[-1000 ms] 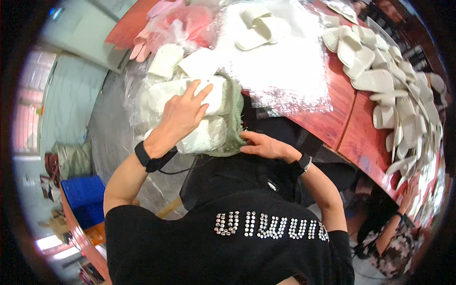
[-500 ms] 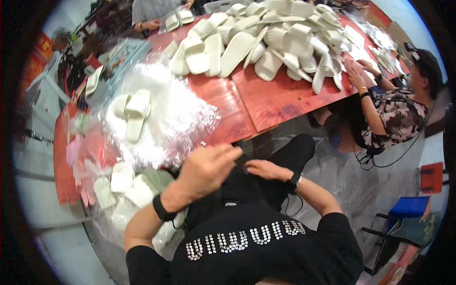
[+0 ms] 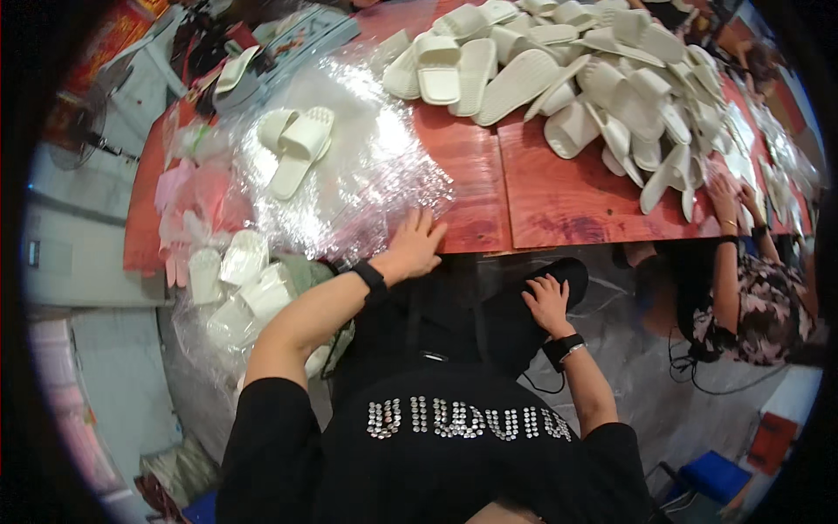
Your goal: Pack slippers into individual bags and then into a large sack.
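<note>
Rested left grip (image 3: 412,247), with fingers spread and palm hidden, at the near edge of the red counter (image 3: 476,218), beside the lower corner of the clear plastic sheets (image 3: 384,157); could not tell contact with plastic from contact with bare counter. Rested right grip (image 3: 548,304), at four o'clock from the left one, with fingers parted over a black trouser leg (image 3: 502,319). Found two white slippers (image 3: 305,135) on top of the plastic, between ten and eleven o'clock from the left grip, one partly covered by the other. Could not count the sheets under the glare. Saw one lone slipper (image 3: 236,70) farther off along roughly that line, and a heap of pale slippers (image 3: 567,83) between one and two o'clock, at least a dozen, too overlapped for an exact count. Made out at least four pale wrapped pieces (image 3: 266,293) between eight and nine o'clock, blurred by film, and a pink bundle (image 3: 205,210) at nine, with contents unclear. Noted one co-worker (image 3: 755,301) at three o'clock, with two hands (image 3: 723,196) at the counter, and a blue seat (image 3: 716,476) past four, partly hidden.
</note>
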{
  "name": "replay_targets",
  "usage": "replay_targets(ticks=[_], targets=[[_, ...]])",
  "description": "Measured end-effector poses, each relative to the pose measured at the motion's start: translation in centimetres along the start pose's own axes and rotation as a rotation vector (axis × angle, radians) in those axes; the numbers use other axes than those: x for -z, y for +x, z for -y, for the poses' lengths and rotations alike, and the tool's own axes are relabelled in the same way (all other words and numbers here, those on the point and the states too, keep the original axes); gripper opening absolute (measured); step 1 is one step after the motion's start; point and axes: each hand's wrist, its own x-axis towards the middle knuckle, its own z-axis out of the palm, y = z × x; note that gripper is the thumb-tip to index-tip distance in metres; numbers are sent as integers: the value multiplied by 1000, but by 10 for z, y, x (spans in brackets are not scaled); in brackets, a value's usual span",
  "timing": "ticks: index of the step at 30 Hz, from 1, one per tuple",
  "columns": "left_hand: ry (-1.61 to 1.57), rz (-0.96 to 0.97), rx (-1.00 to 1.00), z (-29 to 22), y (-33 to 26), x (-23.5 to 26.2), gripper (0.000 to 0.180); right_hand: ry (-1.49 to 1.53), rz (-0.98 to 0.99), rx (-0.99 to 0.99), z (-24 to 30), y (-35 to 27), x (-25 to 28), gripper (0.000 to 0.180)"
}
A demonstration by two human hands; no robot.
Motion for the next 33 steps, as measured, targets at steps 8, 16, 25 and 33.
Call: replay_targets(ticks=[8,16,25,33], targets=[[85,274,62,27,-5,-23,91,41,142,-40,-7,14,-15,34],[280,210,12,42,26,-6,107,1155,206,-459,-19,62,1,44],[220,282,-12,46,29,-13,113,1574,238,-749,-14,64,1,43],[230,342,-10,48,32,-9,103,1456,184,-719,-9,62,0,41]])
